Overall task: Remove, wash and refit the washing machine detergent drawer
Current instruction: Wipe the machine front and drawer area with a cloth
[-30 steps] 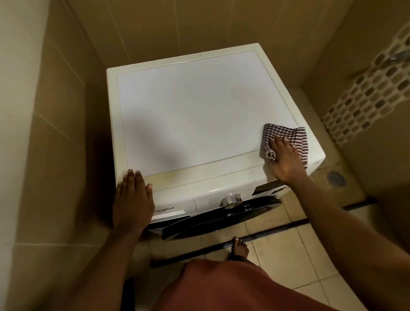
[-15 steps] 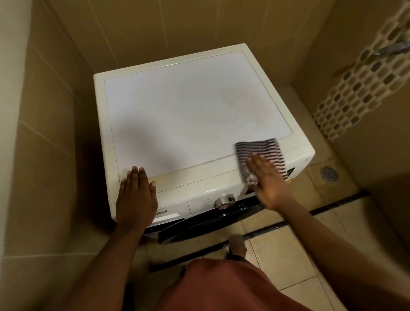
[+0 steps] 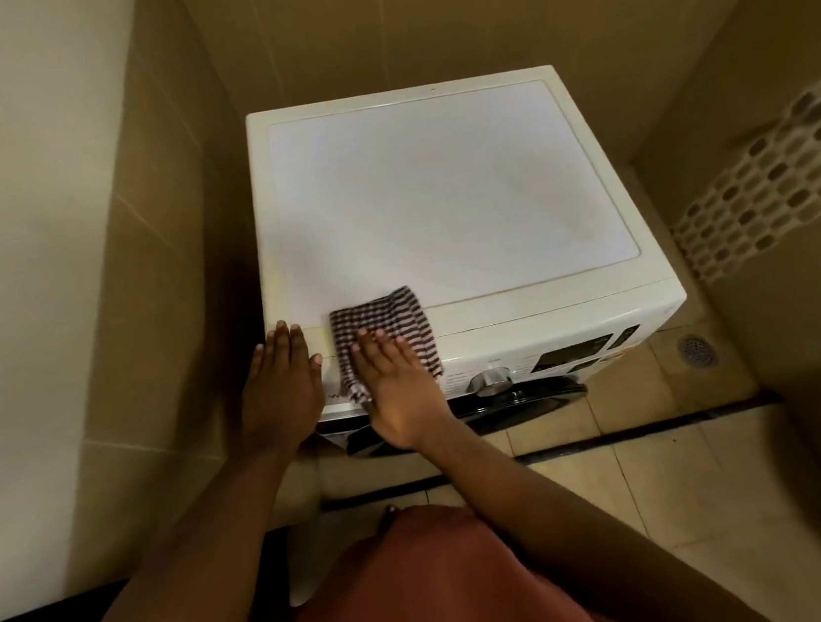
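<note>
Detergent drawer [image 3: 332, 399] mostly behind hands [image 3: 281, 388] [image 3: 397, 390]

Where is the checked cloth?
In the head view, the checked cloth lies on the washing machine's front-left edge, under the right hand, beside the left hand.

The person wears a rust-red garment [image 3: 432, 592] of plain, smooth cloth, which fills the lower centre of the frame. Both arms are bare from the bottom edge up to the left hand [image 3: 278, 389] and right hand [image 3: 400, 389]. Short nails show on the fingertips.
</note>
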